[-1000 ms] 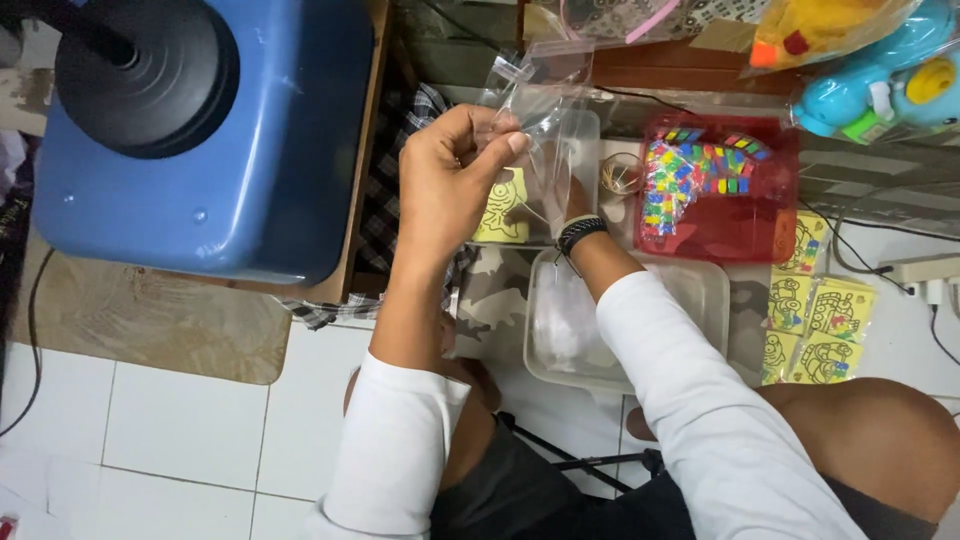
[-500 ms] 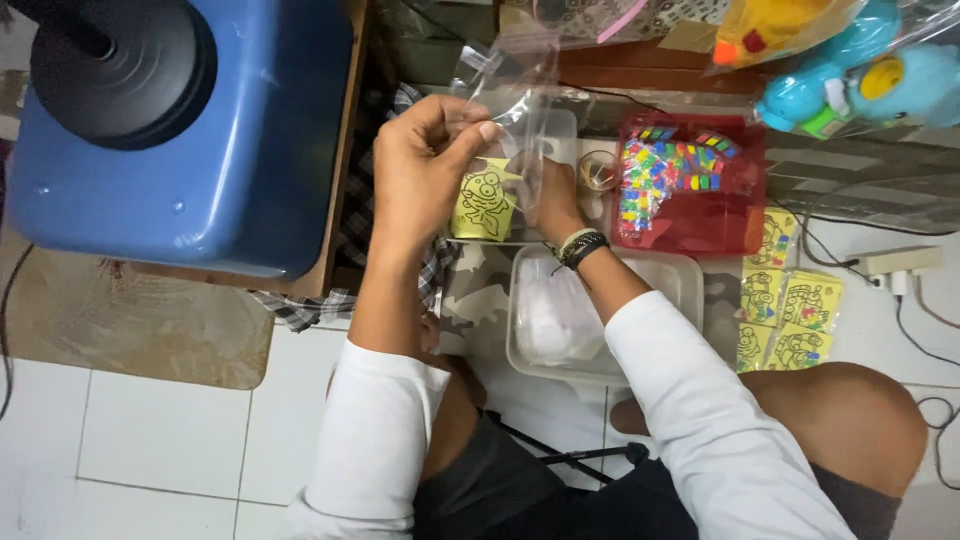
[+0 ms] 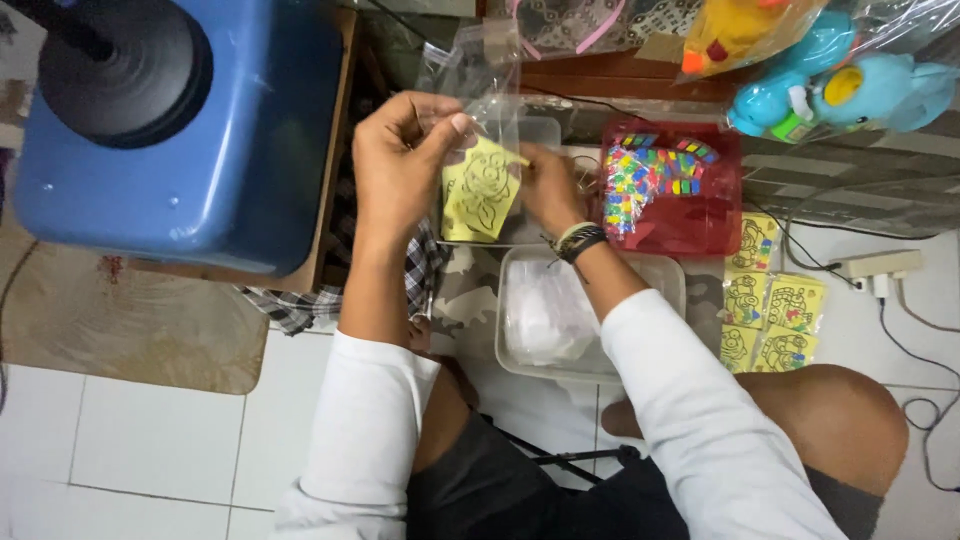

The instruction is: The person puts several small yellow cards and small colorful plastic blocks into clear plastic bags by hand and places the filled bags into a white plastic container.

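The left hand (image 3: 400,160) pinches one thin clear plastic bag (image 3: 478,90), and the right hand (image 3: 548,185) grips one flat yellow card (image 3: 482,190) inside it, above one clear tub (image 3: 655,280). Five more yellow cards (image 3: 768,305) lie beside one red tray (image 3: 700,215).

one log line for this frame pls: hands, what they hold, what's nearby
left hand: holds clear bag | right hand: on yellow card, partly in bag | near: red tray, clear tub, card stack

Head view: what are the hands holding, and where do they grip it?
Both hold a clear plastic bag with a yellow card inside: left hand at its upper left edge, right hand at its right side.
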